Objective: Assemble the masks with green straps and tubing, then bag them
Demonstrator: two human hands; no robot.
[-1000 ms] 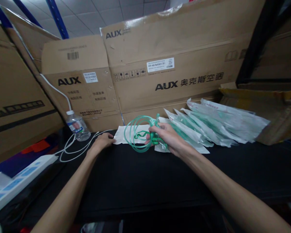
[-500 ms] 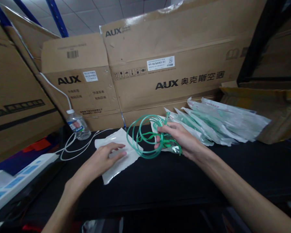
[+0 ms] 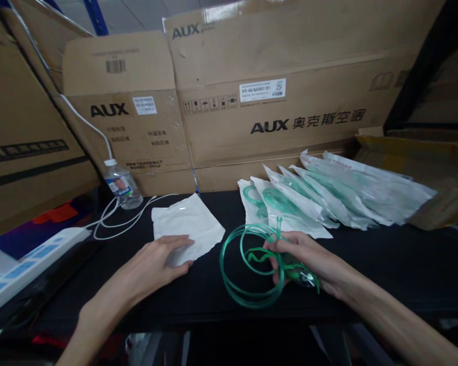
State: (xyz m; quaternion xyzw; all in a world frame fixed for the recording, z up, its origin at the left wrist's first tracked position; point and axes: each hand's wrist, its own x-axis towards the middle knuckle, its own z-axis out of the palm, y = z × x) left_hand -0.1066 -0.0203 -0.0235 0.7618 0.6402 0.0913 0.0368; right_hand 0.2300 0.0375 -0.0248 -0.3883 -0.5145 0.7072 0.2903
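My right hand (image 3: 303, 254) is closed around a green oxygen mask set, held a little above the black table. Its coiled tubing (image 3: 232, 284) hangs to the left of the fingers. A clear piece and a bright green strap show beside the palm. My left hand (image 3: 162, 264) rests at the lower left part of a white paper pouch (image 3: 198, 223), thumb and fingers apart. The pouch lies flat on the table; the hand covers its near corner.
Several white pouches with green tubing (image 3: 290, 203) stand leaning in a row at the right. Large cardboard boxes (image 3: 221, 137) form the back wall. On the left are a plastic bottle (image 3: 124, 188), a white cable (image 3: 133, 223) and a white power strip (image 3: 34, 264). An open carton (image 3: 438, 178) sits far right.
My right hand has brought the oxygen mask toward me and slightly right, uncovering the nearest pouches in the row. My left hand has lowered slightly at the white pouch.
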